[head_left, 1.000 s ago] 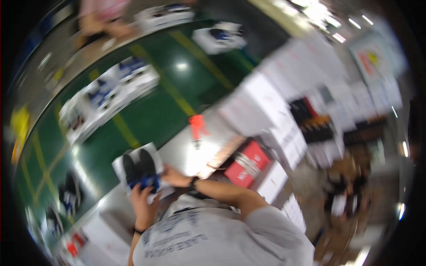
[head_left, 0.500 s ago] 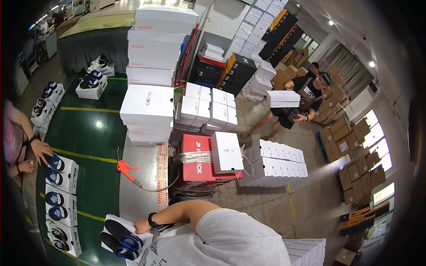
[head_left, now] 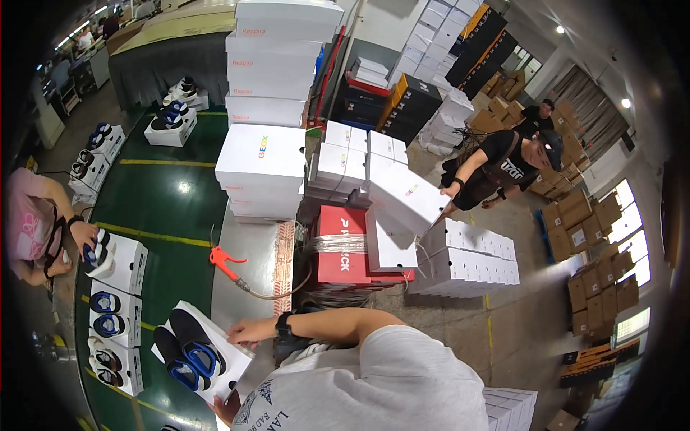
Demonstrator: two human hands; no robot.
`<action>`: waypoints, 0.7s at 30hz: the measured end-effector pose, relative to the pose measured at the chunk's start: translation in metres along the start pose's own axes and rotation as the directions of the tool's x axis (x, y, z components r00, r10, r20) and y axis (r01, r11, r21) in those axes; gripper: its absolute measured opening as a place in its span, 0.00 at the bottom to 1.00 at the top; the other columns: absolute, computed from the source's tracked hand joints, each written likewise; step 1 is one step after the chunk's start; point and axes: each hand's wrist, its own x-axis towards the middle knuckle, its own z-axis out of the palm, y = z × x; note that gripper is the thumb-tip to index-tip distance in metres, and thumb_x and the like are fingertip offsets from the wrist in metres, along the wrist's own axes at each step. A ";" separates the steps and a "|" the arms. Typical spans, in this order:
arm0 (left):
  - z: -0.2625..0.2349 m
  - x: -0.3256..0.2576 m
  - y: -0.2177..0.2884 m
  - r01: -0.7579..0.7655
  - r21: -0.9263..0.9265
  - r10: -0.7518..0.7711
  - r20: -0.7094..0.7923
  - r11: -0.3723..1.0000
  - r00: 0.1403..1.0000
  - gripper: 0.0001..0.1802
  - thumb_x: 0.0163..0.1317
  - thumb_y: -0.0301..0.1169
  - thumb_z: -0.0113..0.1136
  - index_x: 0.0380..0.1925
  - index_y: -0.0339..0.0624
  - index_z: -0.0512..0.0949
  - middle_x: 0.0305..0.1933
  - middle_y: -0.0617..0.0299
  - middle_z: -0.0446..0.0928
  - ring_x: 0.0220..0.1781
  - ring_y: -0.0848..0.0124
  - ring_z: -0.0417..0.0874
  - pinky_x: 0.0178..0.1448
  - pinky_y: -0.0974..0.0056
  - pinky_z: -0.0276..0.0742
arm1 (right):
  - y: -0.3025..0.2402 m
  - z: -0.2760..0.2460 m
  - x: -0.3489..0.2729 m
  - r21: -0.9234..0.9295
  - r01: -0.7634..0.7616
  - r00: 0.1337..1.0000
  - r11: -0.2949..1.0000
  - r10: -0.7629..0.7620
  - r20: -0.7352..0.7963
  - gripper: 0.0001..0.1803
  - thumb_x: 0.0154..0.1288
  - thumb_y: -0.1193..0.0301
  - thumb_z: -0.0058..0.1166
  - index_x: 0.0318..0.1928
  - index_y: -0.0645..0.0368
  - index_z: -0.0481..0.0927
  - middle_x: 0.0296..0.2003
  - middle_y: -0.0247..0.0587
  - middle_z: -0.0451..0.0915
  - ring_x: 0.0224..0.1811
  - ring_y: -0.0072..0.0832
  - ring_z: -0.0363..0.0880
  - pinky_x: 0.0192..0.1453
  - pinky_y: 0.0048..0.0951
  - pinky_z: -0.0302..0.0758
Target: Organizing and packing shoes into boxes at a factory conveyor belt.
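Left hand (head_left: 226,411) back in view, co-worker (head_left: 507,161) nearer — carried white box (head_left: 408,197) tilted

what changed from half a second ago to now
A co-worker has come nearer, bringing a white box toward the red boxes. At left, another worker's hand has taken hold of white-soled shoes. The person's right hand remains beside the dark shoes; the orange air gun stays put.

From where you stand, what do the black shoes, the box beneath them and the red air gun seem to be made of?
The black shoes look like matte fabric: dull uppers, though weave is unclear. The white shoebox is probably smooth cardboard, with flat panels and straight edges. The red air gun could be plastic or painted metal, its colour bright and even.
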 end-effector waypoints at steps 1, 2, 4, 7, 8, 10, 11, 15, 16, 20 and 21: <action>-0.004 -0.003 0.008 0.009 -0.041 -0.010 -0.004 0.999 1.000 0.42 0.56 0.39 0.69 0.67 0.40 0.60 0.62 0.45 0.68 0.62 0.51 0.73 0.64 0.49 0.72 | -0.005 -0.004 -0.003 0.005 0.005 1.000 1.000 -0.005 0.023 0.20 0.66 0.56 0.54 0.50 0.56 0.80 0.33 0.30 0.75 0.33 0.19 0.75 0.30 0.22 0.76; -0.005 -0.009 0.015 0.020 -0.082 -0.020 -0.007 0.996 1.000 0.42 0.56 0.40 0.69 0.68 0.40 0.60 0.62 0.45 0.68 0.62 0.51 0.73 0.64 0.49 0.72 | -0.008 -0.011 -0.005 -0.004 -0.024 0.999 1.000 0.024 0.031 0.22 0.67 0.53 0.53 0.52 0.55 0.79 0.36 0.29 0.76 0.36 0.19 0.76 0.34 0.23 0.77; -0.015 0.000 0.020 0.125 0.025 -0.122 -0.114 0.992 0.986 0.51 0.49 0.44 0.72 0.70 0.42 0.56 0.65 0.48 0.67 0.62 0.52 0.73 0.63 0.48 0.74 | 0.000 -0.039 -0.015 -0.005 -0.040 0.999 0.999 0.040 -0.022 0.22 0.69 0.52 0.51 0.54 0.54 0.79 0.40 0.29 0.77 0.40 0.19 0.76 0.40 0.24 0.78; -0.039 0.015 0.025 0.201 0.026 -0.197 -0.115 0.979 0.974 0.46 0.53 0.44 0.69 0.69 0.42 0.59 0.65 0.50 0.68 0.62 0.53 0.73 0.63 0.50 0.74 | 0.008 -0.072 -0.024 -0.020 -0.037 0.989 0.999 0.034 -0.144 0.20 0.70 0.53 0.51 0.52 0.54 0.79 0.39 0.29 0.78 0.40 0.19 0.77 0.41 0.24 0.78; -0.063 0.019 0.023 0.269 -0.071 -0.278 -0.162 0.960 0.947 0.44 0.54 0.46 0.68 0.67 0.41 0.62 0.64 0.50 0.69 0.62 0.53 0.73 0.63 0.50 0.74 | 0.008 -0.077 -0.026 -0.016 -0.041 0.984 0.999 0.037 -0.173 0.20 0.70 0.54 0.51 0.51 0.54 0.79 0.38 0.28 0.78 0.40 0.18 0.77 0.40 0.24 0.78; -0.051 -0.008 0.032 0.240 -0.194 -0.276 -0.185 0.951 0.943 0.33 0.60 0.49 0.61 0.59 0.39 0.70 0.59 0.51 0.74 0.62 0.55 0.74 0.65 0.49 0.72 | 0.019 -0.078 -0.025 0.014 -0.060 0.981 0.998 0.061 -0.185 0.19 0.70 0.54 0.51 0.47 0.55 0.80 0.33 0.29 0.78 0.36 0.18 0.76 0.38 0.24 0.77; -0.012 -0.026 0.042 0.120 0.064 -0.114 -0.092 0.991 0.989 0.25 0.65 0.46 0.55 0.53 0.38 0.74 0.55 0.53 0.76 0.61 0.58 0.74 0.68 0.47 0.69 | 0.024 -0.085 -0.030 -0.049 -0.137 0.979 0.989 0.127 -0.159 0.18 0.71 0.54 0.52 0.40 0.57 0.80 0.29 0.28 0.77 0.31 0.17 0.74 0.35 0.23 0.74; 0.044 -0.034 0.034 0.037 0.080 -0.032 -0.062 0.996 0.998 0.10 0.66 0.39 0.60 0.29 0.46 0.77 0.37 0.61 0.80 0.45 0.67 0.80 0.60 0.53 0.74 | 0.045 -0.115 -0.075 0.124 -0.134 0.974 0.983 0.154 -0.166 0.16 0.73 0.57 0.51 0.42 0.58 0.79 0.30 0.29 0.77 0.30 0.17 0.74 0.32 0.20 0.71; 0.052 -0.036 0.031 0.025 -0.207 -0.071 -0.215 0.978 0.974 0.07 0.66 0.36 0.58 0.31 0.47 0.77 0.40 0.63 0.80 0.45 0.65 0.81 0.61 0.47 0.73 | 0.051 -0.127 -0.081 0.119 -0.187 0.961 0.975 0.207 -0.186 0.17 0.73 0.56 0.52 0.44 0.58 0.79 0.33 0.31 0.79 0.32 0.19 0.77 0.35 0.21 0.74; 0.055 -0.042 0.056 -0.232 -0.153 0.178 -0.301 0.961 0.937 0.07 0.66 0.35 0.55 0.40 0.48 0.77 0.44 0.62 0.80 0.50 0.59 0.82 0.63 0.43 0.73 | 0.071 -0.167 -0.100 0.031 -0.377 0.883 0.926 0.370 -0.288 0.18 0.72 0.61 0.54 0.52 0.62 0.77 0.38 0.40 0.81 0.38 0.27 0.82 0.42 0.28 0.80; 0.041 -0.046 0.064 -0.253 -0.124 0.172 -0.454 0.959 0.874 0.10 0.66 0.38 0.55 0.42 0.47 0.76 0.47 0.60 0.81 0.51 0.58 0.81 0.62 0.45 0.74 | 0.074 -0.176 -0.098 0.006 -0.386 0.887 0.922 0.373 -0.273 0.18 0.72 0.61 0.54 0.52 0.62 0.77 0.38 0.40 0.81 0.38 0.27 0.82 0.42 0.28 0.80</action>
